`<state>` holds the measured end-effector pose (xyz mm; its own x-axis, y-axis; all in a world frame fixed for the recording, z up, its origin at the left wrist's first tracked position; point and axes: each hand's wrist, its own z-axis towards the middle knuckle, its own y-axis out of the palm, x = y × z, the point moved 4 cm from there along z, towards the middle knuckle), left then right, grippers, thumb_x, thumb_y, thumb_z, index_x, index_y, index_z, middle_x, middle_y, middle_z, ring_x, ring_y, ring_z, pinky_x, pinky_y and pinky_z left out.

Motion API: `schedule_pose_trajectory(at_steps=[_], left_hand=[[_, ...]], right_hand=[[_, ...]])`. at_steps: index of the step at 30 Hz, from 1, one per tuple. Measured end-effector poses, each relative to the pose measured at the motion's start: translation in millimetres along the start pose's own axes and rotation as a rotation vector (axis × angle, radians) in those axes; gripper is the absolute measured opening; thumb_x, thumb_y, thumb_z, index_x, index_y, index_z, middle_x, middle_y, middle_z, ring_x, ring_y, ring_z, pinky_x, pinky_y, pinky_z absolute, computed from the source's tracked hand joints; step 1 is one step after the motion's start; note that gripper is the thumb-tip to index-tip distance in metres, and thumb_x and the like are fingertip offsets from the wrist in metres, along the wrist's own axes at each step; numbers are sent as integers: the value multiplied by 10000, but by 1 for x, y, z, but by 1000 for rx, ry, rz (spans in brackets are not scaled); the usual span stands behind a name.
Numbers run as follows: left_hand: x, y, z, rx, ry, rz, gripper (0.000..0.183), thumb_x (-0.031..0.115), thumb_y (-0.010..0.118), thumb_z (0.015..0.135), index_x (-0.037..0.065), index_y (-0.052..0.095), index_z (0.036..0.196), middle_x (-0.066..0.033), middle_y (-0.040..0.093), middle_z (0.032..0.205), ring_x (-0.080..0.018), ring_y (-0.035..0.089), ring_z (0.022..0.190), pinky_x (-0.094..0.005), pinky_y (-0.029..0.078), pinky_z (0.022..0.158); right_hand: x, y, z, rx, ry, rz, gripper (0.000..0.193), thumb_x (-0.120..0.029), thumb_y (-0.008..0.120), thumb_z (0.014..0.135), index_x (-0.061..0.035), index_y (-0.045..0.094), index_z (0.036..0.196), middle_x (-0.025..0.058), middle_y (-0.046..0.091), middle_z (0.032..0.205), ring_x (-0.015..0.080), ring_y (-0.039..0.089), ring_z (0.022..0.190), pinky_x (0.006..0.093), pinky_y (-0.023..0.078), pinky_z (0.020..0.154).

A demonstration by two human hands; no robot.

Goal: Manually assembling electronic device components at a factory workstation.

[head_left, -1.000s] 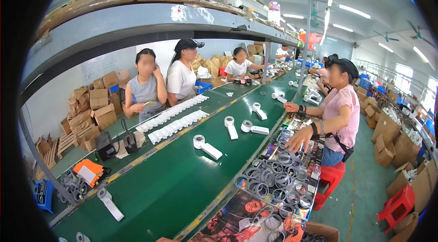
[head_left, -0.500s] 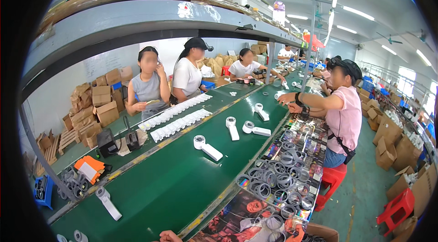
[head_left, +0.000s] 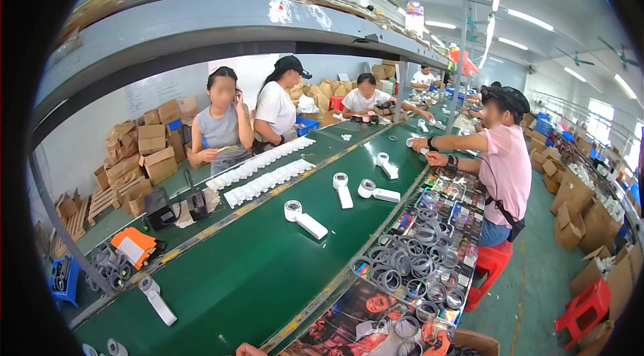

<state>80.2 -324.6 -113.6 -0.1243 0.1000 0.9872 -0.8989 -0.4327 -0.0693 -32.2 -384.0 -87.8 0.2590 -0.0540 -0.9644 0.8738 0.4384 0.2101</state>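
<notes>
Only a sliver of my left hand shows at the lower edge, over the near border of the green conveyor belt. Its fingers are mostly cut off, so I cannot make out a grip. My right hand is out of the picture. Nearest on the belt to the left lies a white handheld fan, with white round pieces at the bottom edge. Farther up the belt rest another white fan and several more. Many grey rings are heaped on the printed sheets to the right of the belt.
Across the belt stand rows of white parts, a black box and an orange piece. A co-worker in pink works at the right side. A shelf beam runs overhead; a red stool stands beyond the rings.
My left hand has slipped slightly lower out of the picture. The pink-clad co-worker's arms have shifted, and the view has moved a little. The fans lie about where they were.
</notes>
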Motion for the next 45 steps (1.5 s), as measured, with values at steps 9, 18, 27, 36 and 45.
schedule_pose_trajectory(at_steps=[9, 18, 27, 36, 45], left_hand=[[12, 8, -2, -8, -37, -34, 186, 172, 533, 920, 6, 582, 989, -28, 564, 886, -118, 504, 785, -241, 419, 692], [15, 9, -1, -17, -36, -32, 189, 166, 542, 915, 4, 574, 1008, -35, 567, 883, -123, 519, 797, -250, 432, 704], [18, 12, -3, -30, -45, -26, 163, 126, 540, 904, 5, 568, 1010, -43, 572, 882, -130, 524, 785, -252, 438, 700], [7, 6, -1, -19, -62, -23, 159, 126, 540, 906, 7, 562, 1007, -38, 566, 864, -128, 522, 759, -252, 440, 684], [-2, 4, 1, -33, -73, -33, 189, 126, 536, 910, -7, 565, 1041, -71, 599, 939, -158, 562, 851, -268, 462, 747]], right_hand=[[22, -1, 2, -10, -52, 122, 138, 20, 413, 894, -41, 485, 794, 55, 453, 696, 124, 436, 570, 259, 395, 539], [24, 0, 4, -13, -18, 166, 176, -69, 400, 953, -26, 515, 827, 50, 478, 689, 117, 471, 577, 251, 412, 555], [22, -5, -1, -25, -45, 167, 170, -20, 365, 914, -29, 474, 785, 67, 452, 710, 146, 433, 607, 274, 400, 604], [21, -1, 3, -54, -42, 91, 138, 16, 368, 875, -19, 431, 757, 90, 421, 732, 196, 395, 624, 310, 394, 652], [26, -1, 3, 20, -23, -15, 129, -32, 448, 888, -27, 391, 772, 82, 373, 749, 201, 362, 657, 310, 368, 654]])
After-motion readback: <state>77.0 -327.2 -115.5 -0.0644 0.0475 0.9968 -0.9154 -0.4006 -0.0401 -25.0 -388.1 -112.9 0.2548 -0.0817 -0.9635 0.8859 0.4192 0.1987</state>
